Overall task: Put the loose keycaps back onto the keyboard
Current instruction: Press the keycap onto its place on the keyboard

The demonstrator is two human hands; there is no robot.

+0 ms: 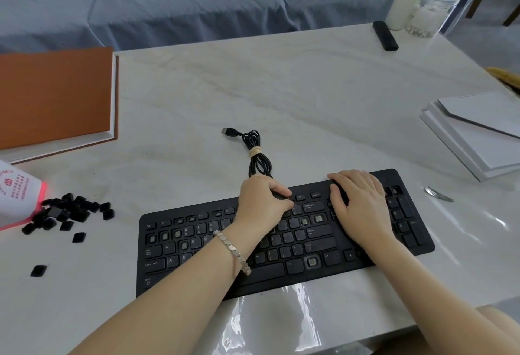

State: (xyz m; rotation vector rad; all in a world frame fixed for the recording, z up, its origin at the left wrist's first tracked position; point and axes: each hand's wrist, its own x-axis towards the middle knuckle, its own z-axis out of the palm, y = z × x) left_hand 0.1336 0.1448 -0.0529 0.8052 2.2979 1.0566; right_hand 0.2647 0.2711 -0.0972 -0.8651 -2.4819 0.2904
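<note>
- Nearest my feed is the white marble-patterned table (309, 87). Its glossy front edge throws glare, and that shine could hide a dropped black cap from me.
- The black full-size plastic keyboard (298, 270) lies at an angle across the near half of the table. Several bare sockets (311, 261) show pale stems in the upper-left rows, above Enter and in the bottom row, so I judge the job only partly done.
- The right hand (357, 202) lies flat and relaxed over the keyboard's upper right. Its fingers are straight and hold nothing, and I read it as a brace. If it lifts during a push, the board may skate on the slick top.
- The left hand (261, 202) is curled at the function row, with thumb tip and forefinger down among the F-keys. Its knuckles hide whether a cap sits between them, so I cannot tell.
- The main risk is there: a cap pressed while crooked or turned the wrong way could bend its clips or sit proud, and a cap from the wrong row would not seat.
- The pile of loose square black keycaps (70, 212) lies well apart at the left, against a white bag with red print (17, 199). A careless forearm sweep on the way back could scatter it.
- One stray keycap (38, 270) sits alone toward the front-left of the table, where a nudge could send it off.
</note>
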